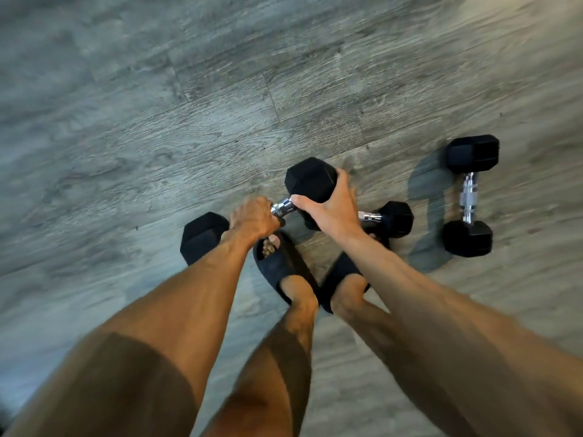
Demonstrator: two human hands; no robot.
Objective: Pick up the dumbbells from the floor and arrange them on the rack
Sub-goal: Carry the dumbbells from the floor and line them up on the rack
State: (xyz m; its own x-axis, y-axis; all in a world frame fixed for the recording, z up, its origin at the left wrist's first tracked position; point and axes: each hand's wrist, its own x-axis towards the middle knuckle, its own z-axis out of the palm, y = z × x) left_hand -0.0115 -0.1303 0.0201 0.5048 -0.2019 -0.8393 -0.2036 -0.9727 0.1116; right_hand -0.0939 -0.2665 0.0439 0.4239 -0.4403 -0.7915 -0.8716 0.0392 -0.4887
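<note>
- Left hand [252,217] grips the big dumbbell's [310,179] handle; right hand [331,209] clasps its far head, low over the floor [157,121].
- A small dumbbell [396,219] and a third dumbbell [470,197] lie on the floor.
- No rack in view, so the task looks barely started.

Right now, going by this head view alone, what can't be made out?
Rack: outside the frame.
Small dumbbell: one head and part of handle hidden behind right hand and forearm.
Held dumbbell: handle mostly covered by left hand.
Weight markings: blurred, unreadable.

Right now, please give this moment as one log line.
left hand: grips big dumbbell by handle | right hand: holds its head | small dumbbell, far dumbbell: on floor
</note>
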